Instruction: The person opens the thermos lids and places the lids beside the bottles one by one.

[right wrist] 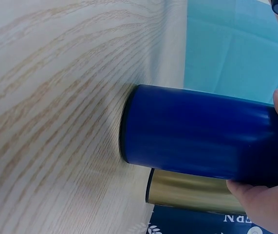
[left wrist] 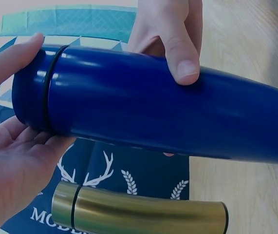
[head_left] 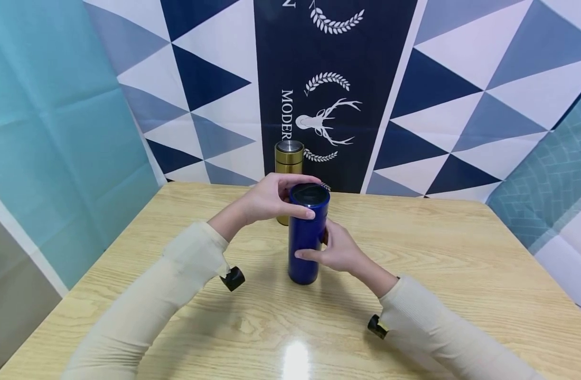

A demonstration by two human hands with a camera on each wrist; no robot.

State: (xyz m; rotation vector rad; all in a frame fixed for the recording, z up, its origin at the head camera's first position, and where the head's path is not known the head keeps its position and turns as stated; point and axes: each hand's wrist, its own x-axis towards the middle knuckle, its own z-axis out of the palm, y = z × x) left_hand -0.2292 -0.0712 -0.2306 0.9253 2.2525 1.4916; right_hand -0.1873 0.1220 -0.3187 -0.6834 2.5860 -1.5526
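While the left hand (head_left: 264, 199) curves its thumb and fingers around the lid (head_left: 309, 194) of the blue bottle (head_left: 302, 237), the right hand (head_left: 341, 250) grips it lower, with fingers half closed around it. This bottle stands nearly upright on the wooden table (head_left: 438, 253), and the gold bottle (head_left: 289, 159) stands behind it, partly hidden.

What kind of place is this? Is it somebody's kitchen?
I can't be sure, but it looks more like a little indoor filming corner: there's a wood-grain table, a backdrop printed with triangles and a deer head, and a creased teal sheet beside it.
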